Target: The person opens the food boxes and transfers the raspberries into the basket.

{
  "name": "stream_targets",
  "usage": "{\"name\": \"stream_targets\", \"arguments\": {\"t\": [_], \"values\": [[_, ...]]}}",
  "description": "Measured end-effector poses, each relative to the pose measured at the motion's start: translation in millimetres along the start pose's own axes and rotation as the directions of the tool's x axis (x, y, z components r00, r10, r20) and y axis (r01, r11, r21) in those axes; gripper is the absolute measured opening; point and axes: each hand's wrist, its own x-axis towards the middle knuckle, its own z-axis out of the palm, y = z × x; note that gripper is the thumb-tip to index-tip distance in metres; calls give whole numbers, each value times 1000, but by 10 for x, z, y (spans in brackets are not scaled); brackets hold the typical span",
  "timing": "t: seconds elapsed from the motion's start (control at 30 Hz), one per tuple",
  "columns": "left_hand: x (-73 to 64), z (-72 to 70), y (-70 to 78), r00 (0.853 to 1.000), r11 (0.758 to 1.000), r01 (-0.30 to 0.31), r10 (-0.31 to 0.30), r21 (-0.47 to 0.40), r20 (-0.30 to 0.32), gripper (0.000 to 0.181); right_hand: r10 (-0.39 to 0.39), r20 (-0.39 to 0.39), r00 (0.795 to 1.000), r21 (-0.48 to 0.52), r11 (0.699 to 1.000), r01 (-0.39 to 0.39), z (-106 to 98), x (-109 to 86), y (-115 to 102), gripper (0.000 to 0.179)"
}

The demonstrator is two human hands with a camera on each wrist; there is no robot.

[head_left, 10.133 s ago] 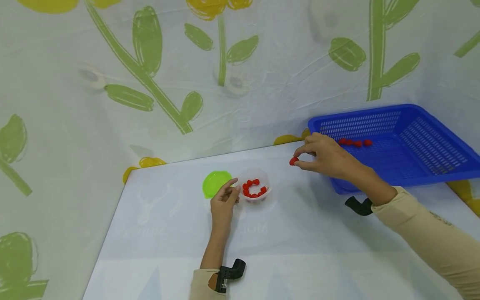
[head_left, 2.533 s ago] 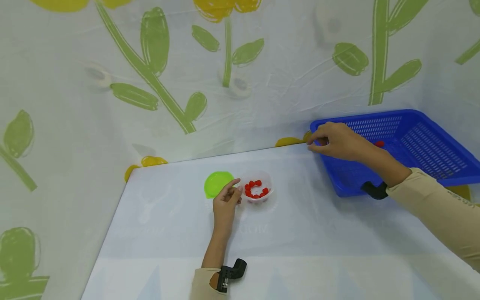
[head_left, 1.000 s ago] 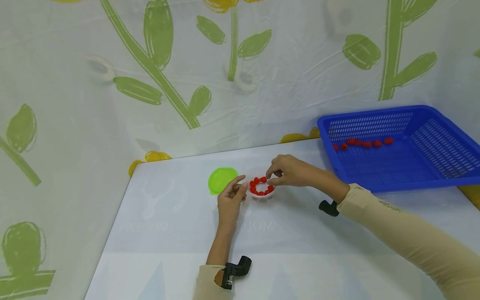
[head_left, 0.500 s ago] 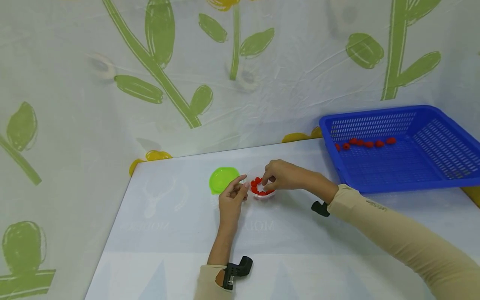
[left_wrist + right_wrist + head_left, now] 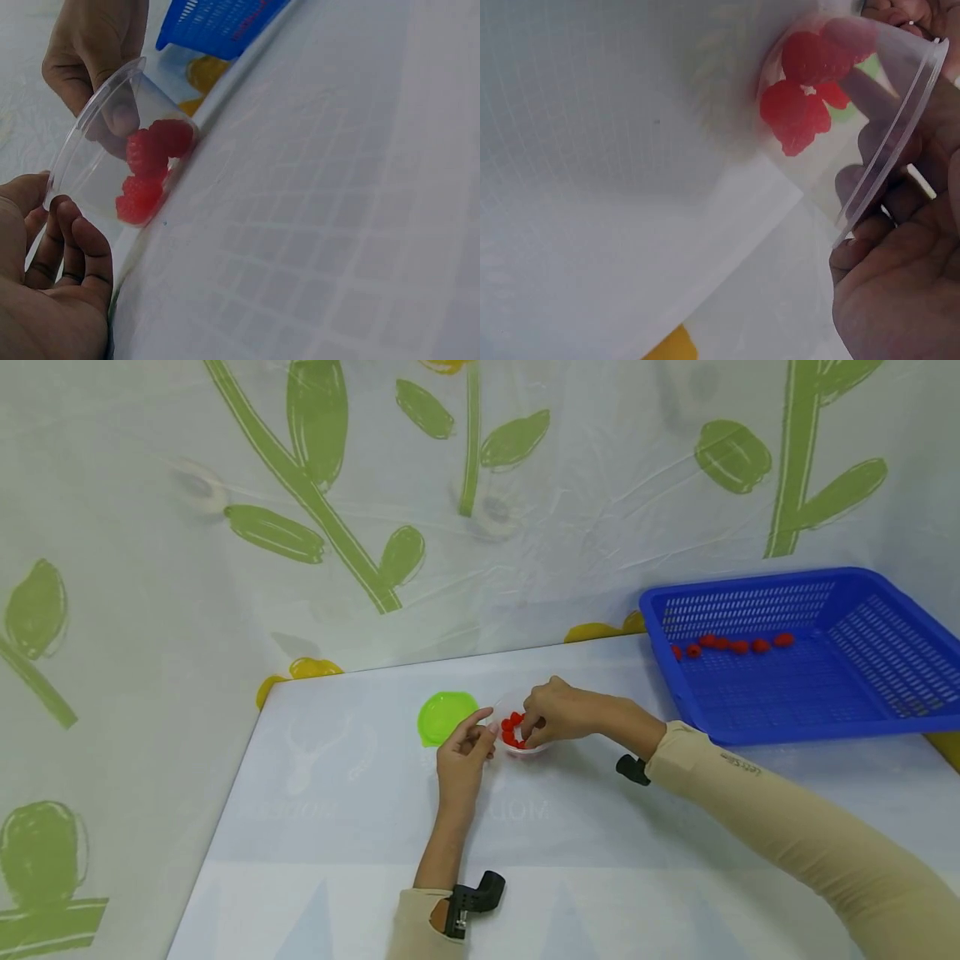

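Just beyond the left hand, a little to its left: green plastic lid, lying flat on the white table, off the cup.

Left hand: thumb and fingertips narrowed at the rim of the clear plastic cup, by appearance pinching it lightly; index finger reaches out along the cup's edge in the head view.

Between the two hands: the cup itself, upright on the table. Raspberries lie on its floor close to the wall, some touching each other. Full count not possible, right hand covers part.

Right hand: comes over the cup from its right side, thumb and fingers drawn close, tips down inside the rim. Through the wall the thumb tip shows just beside a raspberry. Whether one is pinched: cannot tell.

Right of the right hand, behind its forearm: blue perforated basket, with a row of loose raspberries near its far wall.

Judged step: setting or adjusting a raspberry inside the cup, left hand steadying. Next move probably calls for a small parting of the right fingertips, then a lift clear of the rim without nudging neighbouring fruit or tipping the light cup.
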Motion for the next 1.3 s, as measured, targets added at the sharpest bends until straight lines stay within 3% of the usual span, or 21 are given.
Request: {"name": "stream_targets", "arguments": {"t": [0.2,0.47,0.63,0.8,1.0,1.2,1.3], "values": [[0,3,2,1000,1000,3,-3,5,4,30,-14,52,999,-9,1000,15,-10,48,24,15],[-9,0,-7,1000,1000,18,-18,-3,-8,30,-106,33,994,14,994,105,-6,60,85,12],[-15,4,-17,1000,1000,18,-18,-4,-1,31,-67,30,997,90,994,64,-27,40,97,14],[11,0,-30,1000,1000,1,-1,-5,-7,29,-28,-34,999,165,986,33,-89,0,94,13],[13,-5,-34,1000,1000,13,-13,1,-6,29,0,-111,994,132,991,15,-162,-129,57,16],[5,-4,-21,1000,999,27,-26,30,-11,30,15,-215,977,152,988,18,-209,-304,29,14],[41,-19,-127,1000,999,30,-30,35,-6,31,15,-257,966,147,989,23,-239,-402,29,14]]}}
